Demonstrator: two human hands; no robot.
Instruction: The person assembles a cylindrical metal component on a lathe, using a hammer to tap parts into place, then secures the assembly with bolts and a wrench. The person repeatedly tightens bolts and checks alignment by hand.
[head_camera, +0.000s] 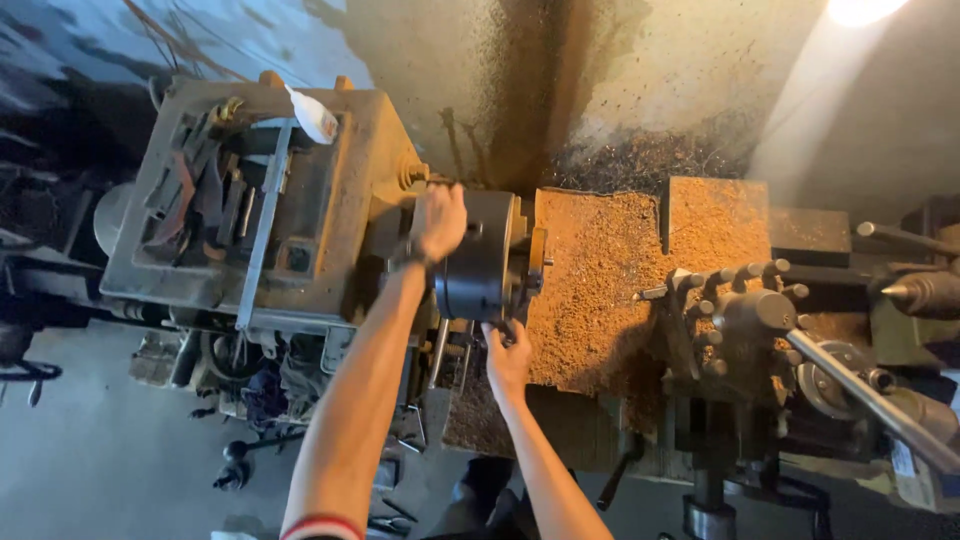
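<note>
I look down on an old metal lathe. My left hand (439, 220) lies on top of the dark round chuck (478, 268), fingers curled over its rear edge. My right hand (507, 358) reaches up under the chuck's front face, near the jaws (533, 262); what the fingers grip is hidden. Left of the chuck stands the rusty headstock (330, 200), its top serving as a tray of several hand tools (205, 195).
Orange-brown chips cover the lathe bed (590, 290). A tool post with several bolts (735, 310) and a long handle (870, 395) sits to the right. The tailstock point (915, 292) is at far right. Dark swarf (640, 160) is piled against the wall. Grey floor lies lower left.
</note>
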